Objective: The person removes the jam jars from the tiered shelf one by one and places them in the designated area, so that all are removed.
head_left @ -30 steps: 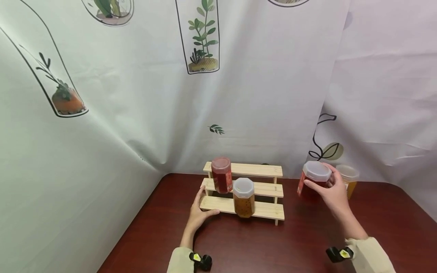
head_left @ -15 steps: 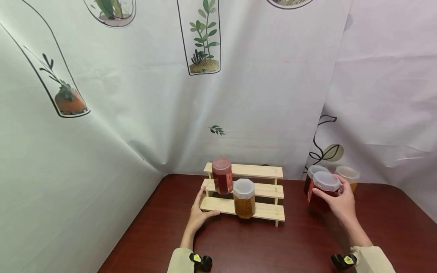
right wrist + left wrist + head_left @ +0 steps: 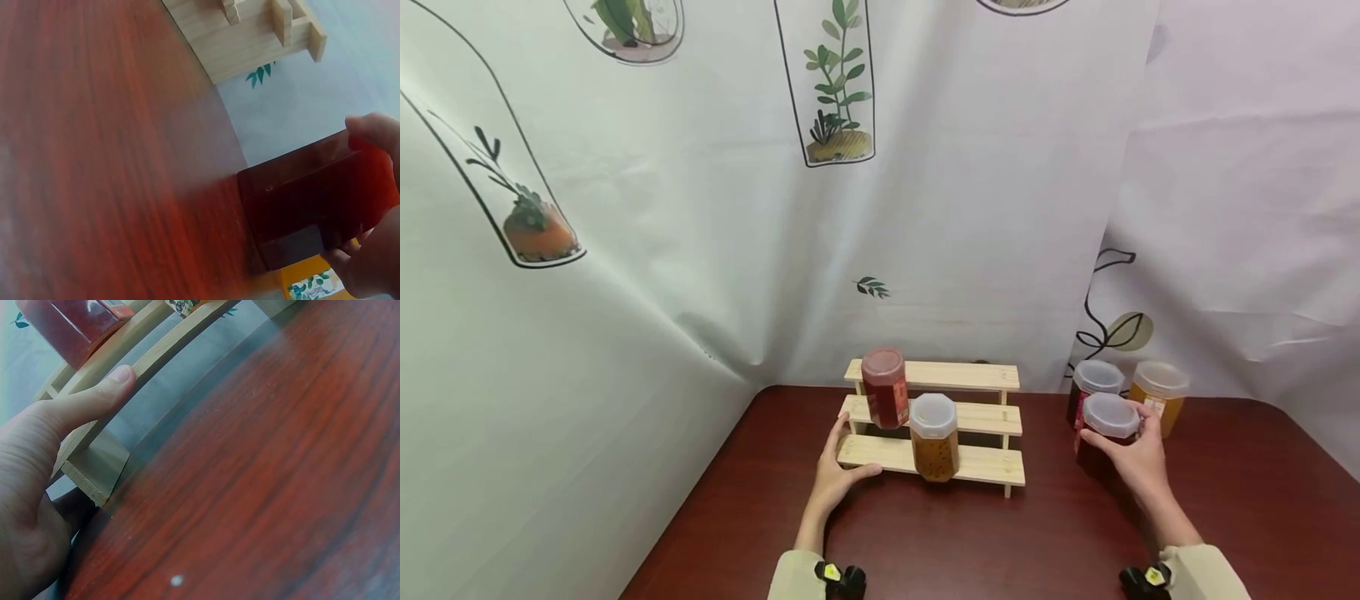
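Observation:
My right hand (image 3: 1141, 458) grips a dark red jar (image 3: 1107, 425) with a translucent lid, fingers and thumb around its upper part. In the right wrist view that jar (image 3: 300, 194) has its base at the tabletop. The left hand (image 3: 832, 482) holds the left end of a three-tier wooden rack (image 3: 988, 465); in the left wrist view its thumb (image 3: 94, 403) lies on the shelf edge. On the rack stand a red jar (image 3: 886, 396), on the middle tier, and a yellow-brown jar with dark specks (image 3: 936, 450), on the lowest.
Behind the held jar stand another dark jar (image 3: 1093, 379) and an orange-yellow jar (image 3: 1157, 396), near the back of the dark red table (image 3: 970, 542). A pale printed cloth (image 3: 985, 208) hangs behind and along the left.
The right hand has moved its jar right and then down, in front of the dark jar behind, which came into view. The left hand and the rack have stayed put.

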`<state>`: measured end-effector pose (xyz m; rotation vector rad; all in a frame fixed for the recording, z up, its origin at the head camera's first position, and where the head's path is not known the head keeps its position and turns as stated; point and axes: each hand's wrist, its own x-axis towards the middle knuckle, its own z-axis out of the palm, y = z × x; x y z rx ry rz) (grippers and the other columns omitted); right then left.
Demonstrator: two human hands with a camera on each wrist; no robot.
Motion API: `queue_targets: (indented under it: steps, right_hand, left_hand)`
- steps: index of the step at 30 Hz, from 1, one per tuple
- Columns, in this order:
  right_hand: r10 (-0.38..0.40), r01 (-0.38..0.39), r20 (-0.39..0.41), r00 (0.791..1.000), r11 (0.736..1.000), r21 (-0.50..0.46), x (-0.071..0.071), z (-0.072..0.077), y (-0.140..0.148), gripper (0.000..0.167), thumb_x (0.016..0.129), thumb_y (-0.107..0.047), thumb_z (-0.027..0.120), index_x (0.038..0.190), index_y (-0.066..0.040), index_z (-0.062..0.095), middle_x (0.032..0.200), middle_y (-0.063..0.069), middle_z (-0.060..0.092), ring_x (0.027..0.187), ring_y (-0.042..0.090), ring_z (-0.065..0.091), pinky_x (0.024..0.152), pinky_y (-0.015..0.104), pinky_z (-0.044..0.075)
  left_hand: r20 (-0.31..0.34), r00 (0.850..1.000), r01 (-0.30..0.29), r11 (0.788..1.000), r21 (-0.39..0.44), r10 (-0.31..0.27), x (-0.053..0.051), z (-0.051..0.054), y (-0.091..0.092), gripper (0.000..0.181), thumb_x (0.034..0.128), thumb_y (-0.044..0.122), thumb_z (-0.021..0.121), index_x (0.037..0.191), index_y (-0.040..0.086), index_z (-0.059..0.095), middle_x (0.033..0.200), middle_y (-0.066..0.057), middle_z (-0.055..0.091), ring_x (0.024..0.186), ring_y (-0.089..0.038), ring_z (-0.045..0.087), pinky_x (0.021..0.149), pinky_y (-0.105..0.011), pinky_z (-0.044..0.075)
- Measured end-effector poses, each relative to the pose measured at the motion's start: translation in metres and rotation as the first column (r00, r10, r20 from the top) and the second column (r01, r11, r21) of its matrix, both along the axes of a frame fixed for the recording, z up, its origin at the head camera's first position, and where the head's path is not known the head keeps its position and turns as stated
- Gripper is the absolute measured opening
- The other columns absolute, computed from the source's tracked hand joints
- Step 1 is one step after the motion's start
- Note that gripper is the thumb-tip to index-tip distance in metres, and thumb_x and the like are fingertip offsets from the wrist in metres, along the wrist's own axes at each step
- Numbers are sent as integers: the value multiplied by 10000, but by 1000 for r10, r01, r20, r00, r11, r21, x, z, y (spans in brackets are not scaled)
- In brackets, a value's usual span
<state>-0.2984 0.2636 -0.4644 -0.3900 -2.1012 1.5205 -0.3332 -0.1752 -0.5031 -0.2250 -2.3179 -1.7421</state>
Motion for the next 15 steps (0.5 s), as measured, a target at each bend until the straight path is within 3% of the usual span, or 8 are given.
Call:
queue_targets:
  steps: [4, 9, 12, 15]
  right_hand:
    - [25, -25, 12, 1000, 1000, 4, 0, -2, -2, 825, 746, -89, 830, 1387, -22, 316, 1123, -162, 387, 951, -111, 357, 802, 29, 277]
    - [52, -54, 36, 998, 998, 35, 1, -2, 0, 846, 766, -125, 822, 1409, -8, 285, 1189, -50, 411, 942, -106, 354, 796, 38, 282]
    - [67, -69, 38, 997, 997, 45, 2, -1, 2, 854, 777, -151, 818, 1415, 3, 272, 1218, 0, 406, 946, -104, 347, 801, 46, 279]
    - [57, -57, 38, 998, 998, 14, 4, 2, 6, 833, 791, -149, 806, 1417, -21, 271, 1203, -62, 397, 1000, -99, 364, 814, 19, 284]
  left_hand:
    - [15, 1000, -26, 1000, -7, 26, 4, 0, -2, 1051, 633, 126, 918, 1510, 256, 352, 1445, -152, 482, 1328, -258, 443, 1101, -425, 331]
    - [7, 1000, -22, 1000, -13, 23, 4, -1, -4, 1057, 636, 120, 916, 1517, 242, 342, 1428, -151, 498, 1301, -242, 457, 1063, -292, 350]
    - [-4, 1000, -20, 1000, -5, 20, 2, 0, -2, 1052, 638, 113, 913, 1513, 254, 347, 1420, -145, 501, 1294, -245, 461, 1075, -341, 347]
    - [-3, 1000, 3, 1000, 1, -3, -1, 0, 1, 1040, 654, 120, 906, 1515, 263, 341, 1469, -136, 457, 1336, -267, 438, 1096, -448, 335]
